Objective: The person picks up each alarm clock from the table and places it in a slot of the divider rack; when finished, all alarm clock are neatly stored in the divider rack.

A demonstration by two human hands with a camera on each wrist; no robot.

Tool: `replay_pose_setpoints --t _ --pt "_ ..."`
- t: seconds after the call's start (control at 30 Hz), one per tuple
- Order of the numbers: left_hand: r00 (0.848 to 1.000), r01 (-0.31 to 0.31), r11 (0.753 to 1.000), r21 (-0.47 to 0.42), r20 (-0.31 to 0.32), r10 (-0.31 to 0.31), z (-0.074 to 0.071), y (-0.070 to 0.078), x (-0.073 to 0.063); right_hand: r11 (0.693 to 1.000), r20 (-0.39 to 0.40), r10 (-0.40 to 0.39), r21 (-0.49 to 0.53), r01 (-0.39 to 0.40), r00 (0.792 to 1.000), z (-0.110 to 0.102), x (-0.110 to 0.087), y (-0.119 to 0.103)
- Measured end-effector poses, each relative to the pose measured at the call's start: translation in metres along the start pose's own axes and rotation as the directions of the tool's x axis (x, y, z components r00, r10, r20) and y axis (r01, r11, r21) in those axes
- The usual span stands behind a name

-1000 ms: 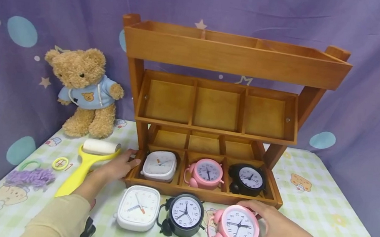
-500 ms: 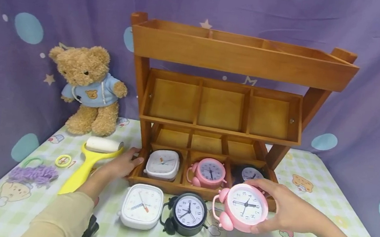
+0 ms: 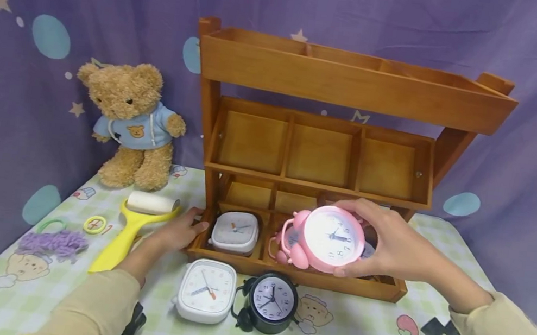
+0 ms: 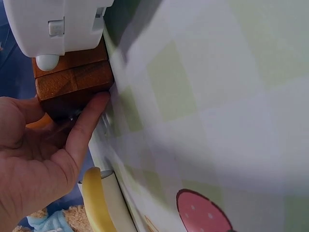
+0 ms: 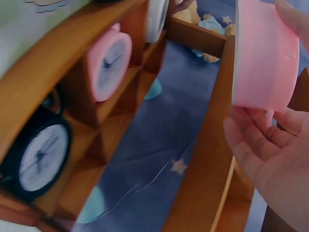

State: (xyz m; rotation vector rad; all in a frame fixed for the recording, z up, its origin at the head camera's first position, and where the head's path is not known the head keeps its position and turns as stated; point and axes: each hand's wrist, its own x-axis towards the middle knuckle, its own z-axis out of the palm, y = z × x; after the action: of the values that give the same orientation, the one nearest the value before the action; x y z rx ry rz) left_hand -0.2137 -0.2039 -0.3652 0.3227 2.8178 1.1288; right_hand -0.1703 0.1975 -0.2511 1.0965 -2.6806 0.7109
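Note:
My right hand (image 3: 390, 246) grips a pink twin-bell alarm clock (image 3: 332, 239) by its side, raised in front of the wooden rack's (image 3: 351, 83) lower tiers. In the right wrist view, thumb and fingers hold its rim. My left hand (image 3: 177, 231) holds the left end of the rack's bottom tray. The left wrist view shows the fingers around its wooden corner (image 4: 72, 82). In that tray sit a white clock (image 3: 234, 232), a second pink clock (image 5: 111, 63) and a black clock (image 5: 43, 154); the raised clock and right hand cover much of the latter two in the head view.
A white square clock (image 3: 207, 292) and a black twin-bell clock (image 3: 272, 304) stand before the rack. To the left lie a yellow-handled roller (image 3: 118, 239), purple yarn (image 3: 54, 243) and small rings (image 3: 95, 224). A teddy bear (image 3: 137, 126) sits behind them.
My right hand has lifted the pink clock off the tablecloth, moving it up and toward the rack. The left hand stays at the rack's end. The head view has shifted slightly.

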Motion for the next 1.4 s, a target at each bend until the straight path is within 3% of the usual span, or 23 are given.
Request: replay_pose_setpoints --t 0.3,0.6,0.87,1.03,1.4 --pt "1.000 0.013 1.000 0.021 -0.007 -0.013 0.000 0.001 0.001 1.000 -0.046 -0.018 0.013 0.018 0.999 -0.001 0.048 -0.019" --pt "0.999 0.001 0.999 0.034 -0.038 0.000 0.003 -0.008 0.002 0.999 -0.145 -0.042 -0.004 0.042 0.988 -0.002 0.097 -0.028" --pt "0.999 0.024 0.999 0.022 -0.023 -0.024 -0.001 0.002 -0.003 0.998 -0.198 -0.059 0.010 0.062 0.978 0.005 0.133 -0.032" --pt "0.999 0.026 0.999 0.025 -0.027 -0.025 0.001 0.002 -0.002 0.998 -0.210 -0.052 0.019 0.057 0.976 0.010 0.150 -0.036" --pt "0.999 0.042 0.999 0.012 -0.021 -0.042 0.001 0.004 -0.003 0.996 -0.156 -0.021 -0.089 0.007 0.987 0.018 0.178 -0.047"
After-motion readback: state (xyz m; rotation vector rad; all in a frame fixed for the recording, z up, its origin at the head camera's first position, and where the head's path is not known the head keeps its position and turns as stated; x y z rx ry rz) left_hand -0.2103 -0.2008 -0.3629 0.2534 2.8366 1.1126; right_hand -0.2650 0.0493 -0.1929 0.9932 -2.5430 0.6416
